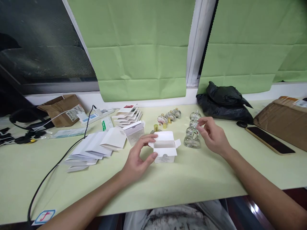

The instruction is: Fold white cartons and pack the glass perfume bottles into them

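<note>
A small white carton stands open-topped on the pale green table, its flaps spread. My left hand grips its left side between thumb and fingers. My right hand reaches to a row of clear glass bottles just right of the carton, its fingertips pinching at the top of one. A bottle with a gold cap stands right behind the carton.
Flat white carton blanks fan out at left beside another folded carton. More glass bottles and printed cards sit behind. A black bag, phone, brown parcels and a black cable surround.
</note>
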Motion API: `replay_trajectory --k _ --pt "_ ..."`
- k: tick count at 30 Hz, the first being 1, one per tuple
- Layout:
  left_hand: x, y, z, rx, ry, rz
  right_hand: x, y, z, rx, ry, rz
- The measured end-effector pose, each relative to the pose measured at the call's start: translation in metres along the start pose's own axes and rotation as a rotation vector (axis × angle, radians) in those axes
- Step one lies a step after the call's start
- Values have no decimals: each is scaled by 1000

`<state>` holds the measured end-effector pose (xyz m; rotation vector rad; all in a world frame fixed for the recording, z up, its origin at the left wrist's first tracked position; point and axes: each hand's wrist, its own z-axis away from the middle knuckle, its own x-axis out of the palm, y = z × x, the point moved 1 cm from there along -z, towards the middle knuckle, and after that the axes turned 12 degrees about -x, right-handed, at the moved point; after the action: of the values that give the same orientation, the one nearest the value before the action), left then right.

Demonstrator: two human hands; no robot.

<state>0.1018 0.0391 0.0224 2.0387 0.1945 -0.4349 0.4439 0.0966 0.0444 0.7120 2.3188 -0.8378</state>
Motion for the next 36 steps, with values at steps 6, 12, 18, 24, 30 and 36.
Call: replay_trajectory --k 6,12,18,24,30,36 --pt "0 -1 0 -16 -21 24 -15 1 -5 -10 -355 -58" --pt "1 -1 0 -18 -25 42 -19 9 -6 0 -458 -101" --pt "2 -1 1 -22 -16 58 -11 7 -6 21 -420 -178" --pt "3 0 1 -9 -11 59 9 0 -2 -39 -356 -71" --pt "2 0 1 -7 -21 53 21 0 2 -61 -294 -52" --pt "2 3 1 -10 -31 83 13 -13 -8 -106 -422 -37"
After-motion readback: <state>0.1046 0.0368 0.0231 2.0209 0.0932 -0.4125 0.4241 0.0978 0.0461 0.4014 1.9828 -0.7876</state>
